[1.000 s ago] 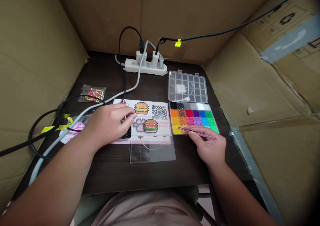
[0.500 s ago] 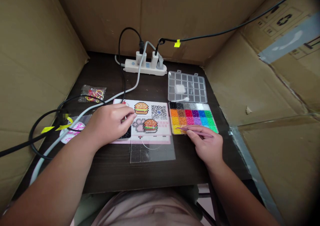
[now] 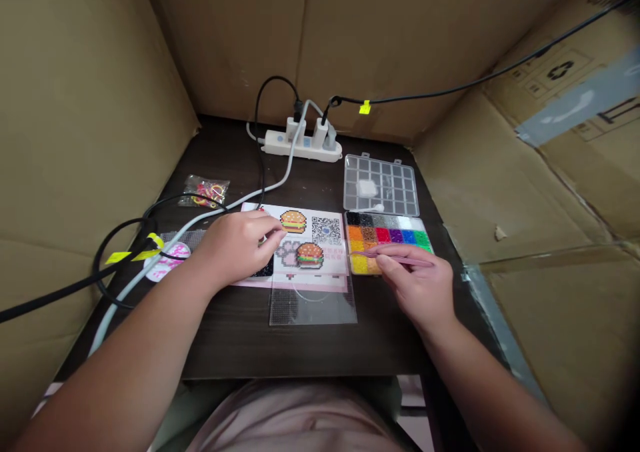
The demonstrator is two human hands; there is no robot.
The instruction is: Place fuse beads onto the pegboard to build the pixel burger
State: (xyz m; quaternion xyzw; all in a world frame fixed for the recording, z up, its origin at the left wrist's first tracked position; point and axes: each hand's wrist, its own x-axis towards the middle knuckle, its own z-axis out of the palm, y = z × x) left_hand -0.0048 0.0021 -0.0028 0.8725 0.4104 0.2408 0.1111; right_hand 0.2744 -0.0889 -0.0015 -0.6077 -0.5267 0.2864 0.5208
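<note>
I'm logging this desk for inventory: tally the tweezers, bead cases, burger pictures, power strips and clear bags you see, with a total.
Tweezers: 1 pair
Bead case: 1
Burger pictures: 2
Power strip: 1
Clear bag: 1
Total: 6

A: Where did the view look from?

B: One camera, worn on the person's head, faced forward and down; pale pink shirt at the bottom edge.

A: How near?

B: Close. The left hand and right hand fell either side of mid-frame, over the dark tabletop.

A: Far limit?

B: Cardboard back wall, across the top behind the power strip.
</note>
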